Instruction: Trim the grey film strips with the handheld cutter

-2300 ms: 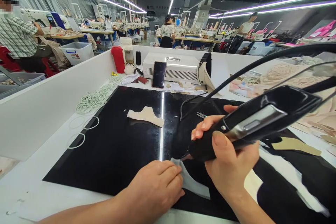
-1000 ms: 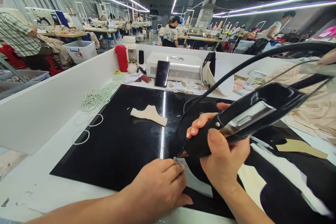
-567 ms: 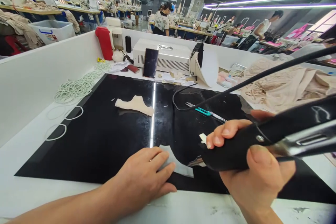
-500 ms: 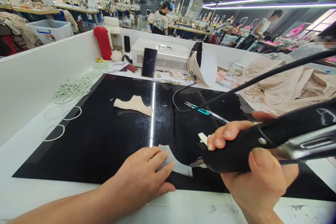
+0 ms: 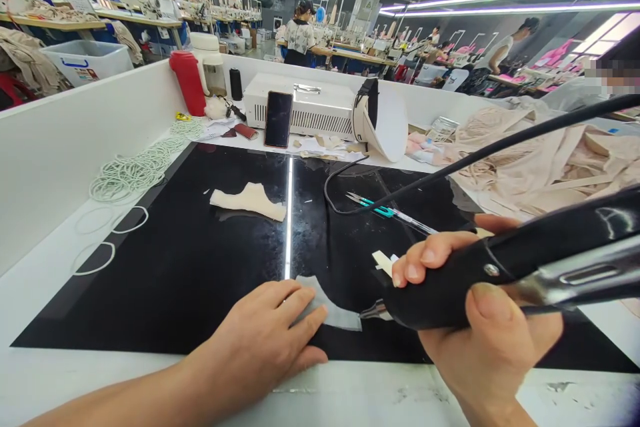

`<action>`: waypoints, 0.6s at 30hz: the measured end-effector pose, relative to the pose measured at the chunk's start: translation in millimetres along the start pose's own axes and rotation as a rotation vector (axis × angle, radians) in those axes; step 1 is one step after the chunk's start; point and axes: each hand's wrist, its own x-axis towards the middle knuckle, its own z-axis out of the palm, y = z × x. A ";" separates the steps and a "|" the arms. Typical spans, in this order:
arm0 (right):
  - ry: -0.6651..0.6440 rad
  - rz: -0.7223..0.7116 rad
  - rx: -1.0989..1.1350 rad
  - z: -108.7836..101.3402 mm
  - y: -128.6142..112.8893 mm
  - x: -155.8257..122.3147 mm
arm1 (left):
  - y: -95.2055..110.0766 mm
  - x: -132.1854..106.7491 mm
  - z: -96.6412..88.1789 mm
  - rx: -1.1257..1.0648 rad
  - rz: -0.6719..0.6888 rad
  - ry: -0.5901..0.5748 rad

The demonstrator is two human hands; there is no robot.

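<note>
My left hand [image 5: 273, 330] lies flat with fingers stretched over a small grey curved piece [image 5: 343, 317] on the black mat [image 5: 145, 287], pressing it down. In my right hand [image 5: 500, 347] is a thick black corded hand tool [image 5: 450, 287] with a metal lever on its side. Its pointed metal tip [image 5: 375, 311] meets the grey piece near its right end. Farther back on the mat rests a cream-coloured cut piece [image 5: 249, 201]. Small cream scraps [image 5: 383, 263] lie just beyond my right fingers.
The tool's black cord [image 5: 480, 152] crosses above teal-handled thread snips [image 5: 375, 205] and a pen. Pale green elastic loops [image 5: 131, 170] lie at left. Behind stand a phone [image 5: 279, 119], a white vented box [image 5: 320, 107] and a red cup [image 5: 189, 83]. Beige fabric [image 5: 550, 147] is heaped at right.
The whole view has shifted slightly. Against the grey piece, the tool's tip has moved a little to the right, to its edge. Both hands keep the same hold.
</note>
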 end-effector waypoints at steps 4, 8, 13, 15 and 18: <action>0.011 0.008 0.000 0.1 -0.5 0.3 | 0.0 0.8 0.3 0.001 0.001 0.014; 0.007 0.000 0.002 0.4 -0.3 0.3 | -0.1 0.5 2.5 0.005 -0.001 0.011; -0.012 0.003 -0.014 -1.3 0.9 -1.8 | 0.8 2.0 1.9 0.012 -0.003 0.017; -0.022 -0.003 -0.023 -2.0 1.8 -2.6 | 1.1 2.7 0.2 0.012 -0.004 0.009; -0.041 -0.004 -0.029 -2.5 3.5 -3.0 | 1.3 3.6 -2.5 0.008 0.001 0.016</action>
